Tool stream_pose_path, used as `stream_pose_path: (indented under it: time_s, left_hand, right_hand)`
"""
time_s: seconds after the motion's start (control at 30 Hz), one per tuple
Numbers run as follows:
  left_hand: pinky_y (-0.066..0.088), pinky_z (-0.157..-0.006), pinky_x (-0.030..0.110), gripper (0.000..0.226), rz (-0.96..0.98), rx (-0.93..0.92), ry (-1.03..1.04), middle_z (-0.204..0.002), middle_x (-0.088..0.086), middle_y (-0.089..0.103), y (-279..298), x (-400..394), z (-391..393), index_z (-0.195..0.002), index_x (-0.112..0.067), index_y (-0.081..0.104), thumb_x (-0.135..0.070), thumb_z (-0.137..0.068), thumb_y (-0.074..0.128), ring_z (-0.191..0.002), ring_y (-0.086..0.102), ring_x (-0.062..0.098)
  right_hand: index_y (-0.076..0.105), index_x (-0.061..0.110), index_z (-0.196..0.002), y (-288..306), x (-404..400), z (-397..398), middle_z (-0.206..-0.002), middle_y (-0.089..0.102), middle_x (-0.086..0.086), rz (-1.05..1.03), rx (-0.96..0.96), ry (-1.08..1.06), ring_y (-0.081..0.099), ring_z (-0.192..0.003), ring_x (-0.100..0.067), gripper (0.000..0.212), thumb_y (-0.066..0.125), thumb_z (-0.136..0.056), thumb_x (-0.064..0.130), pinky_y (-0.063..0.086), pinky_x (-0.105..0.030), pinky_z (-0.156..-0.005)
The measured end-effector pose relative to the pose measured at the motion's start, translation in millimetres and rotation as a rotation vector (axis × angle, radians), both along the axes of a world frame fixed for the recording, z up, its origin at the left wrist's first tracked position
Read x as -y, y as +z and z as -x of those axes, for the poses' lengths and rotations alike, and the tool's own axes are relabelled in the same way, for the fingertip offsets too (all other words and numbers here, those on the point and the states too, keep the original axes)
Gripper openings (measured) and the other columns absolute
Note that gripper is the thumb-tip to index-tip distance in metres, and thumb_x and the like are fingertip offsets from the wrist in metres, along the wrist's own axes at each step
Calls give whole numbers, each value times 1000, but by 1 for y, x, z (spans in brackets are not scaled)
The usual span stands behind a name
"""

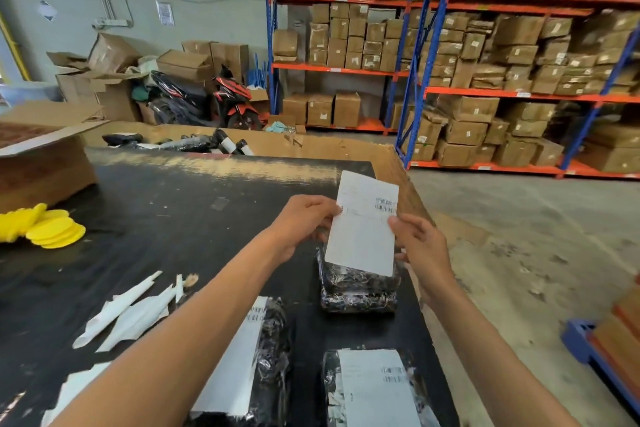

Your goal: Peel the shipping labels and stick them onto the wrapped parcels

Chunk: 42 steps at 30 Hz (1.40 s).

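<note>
I hold a white shipping label (363,229) upright over the black table (166,219). My left hand (301,222) pinches its left edge and my right hand (419,246) grips its right edge. Barcodes show near the label's upper right. Just under it lies a black wrapped parcel (358,291) with no label on its visible top. Two more black parcels sit nearer me, each with a white label on it: one (273,357) partly hidden behind my left forearm, the other (374,388) at the bottom edge.
Peeled white backing strips (128,309) lie on the table's left. Yellow discs (52,229) are stacked at the far left. An open cardboard box (41,156) stands beyond them. A large carton of black parcels (214,144) sits behind the table. Shelving racks (485,80) fill the right.
</note>
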<state>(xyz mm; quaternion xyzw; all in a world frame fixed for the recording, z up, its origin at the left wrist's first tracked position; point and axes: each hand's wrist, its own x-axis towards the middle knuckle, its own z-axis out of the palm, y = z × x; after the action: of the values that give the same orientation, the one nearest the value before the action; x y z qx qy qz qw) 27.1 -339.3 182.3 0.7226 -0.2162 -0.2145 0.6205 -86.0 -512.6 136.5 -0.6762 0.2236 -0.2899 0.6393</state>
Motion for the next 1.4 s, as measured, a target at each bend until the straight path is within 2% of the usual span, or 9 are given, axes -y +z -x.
stream_pose_path:
  time_s: [0.2, 0.37, 0.57, 0.67, 0.93, 1.07, 1.2, 1.3, 1.4]
  left_hand:
    - [50, -62, 27, 17, -42, -12, 49, -89, 8, 75, -9, 26, -20, -98, -5, 76, -12, -92, 61, -67, 61, 13]
    - [54, -58, 22, 16, -116, -75, 91, -82, 10, 70, -27, 40, -36, -100, -2, 73, -11, -88, 69, -61, 60, 12]
    - [58, -57, 24, 8, -260, -146, 153, -67, 8, 68, -53, 58, -53, -82, -3, 73, -4, -77, 80, -55, 59, 14]
    - [58, -56, 23, 12, -306, -150, 173, -76, 13, 70, -64, 66, -60, -82, 3, 74, 0, -73, 81, -58, 61, 15]
    - [61, -64, 28, 14, -404, -133, 193, -70, 11, 67, -84, 77, -68, -69, -3, 69, 4, -72, 81, -64, 63, 20]
    - [61, -72, 33, 18, -410, -110, 198, -71, 12, 68, -89, 78, -71, -65, -5, 67, 5, -70, 81, -65, 65, 22]
    - [62, -71, 33, 17, -440, -54, 195, -71, 11, 70, -90, 78, -71, -65, -6, 68, 4, -69, 82, -62, 66, 21]
    - [62, -72, 38, 11, -515, 50, 192, -71, 11, 73, -90, 81, -70, -71, 2, 72, 1, -67, 82, -57, 69, 23]
    - [62, -73, 42, 27, -574, 117, 200, -76, 13, 73, -88, 82, -69, -73, -3, 62, -6, -63, 87, -65, 74, 25]
  right_hand:
    - [74, 9, -89, -7, 29, -20, -78, 71, -13, -73, 16, 14, 63, -69, -20, 1, 73, -89, 8, 54, -26, -61]
    - [74, 6, -86, -17, 54, -45, -79, 70, -15, -90, -94, 44, 60, -67, -20, 5, 71, -89, 4, 53, -27, -61]
    - [72, 2, -87, -35, 74, -71, -67, 64, -10, -56, -295, 111, 54, -52, -11, 2, 72, -88, 0, 50, -15, -47]
    - [73, -2, -90, -47, 79, -78, -69, 65, -14, -26, -339, 110, 54, -54, -14, 4, 73, -87, 0, 50, -18, -49]
    - [75, 1, -85, -64, 84, -91, -71, 68, -15, 21, -351, 73, 56, -56, -14, 2, 73, -86, 1, 50, -22, -55]
    - [75, 12, -70, -70, 84, -94, -72, 72, -15, 89, -347, 43, 59, -63, -19, 16, 75, -83, 2, 52, -27, -58]
    - [75, 16, -64, -70, 82, -93, -63, 71, -11, 193, -355, 29, 58, -55, -16, 22, 74, -82, 4, 54, -29, -58]
    - [76, 13, -64, -67, 80, -93, -55, 68, -5, 340, -371, 13, 56, -44, -10, 20, 71, -81, 4, 58, -32, -55]
    - [75, 13, -78, -67, 77, -95, -64, 70, 0, 506, -377, -10, 61, -56, -12, 6, 76, -80, 7, 57, -33, -64]
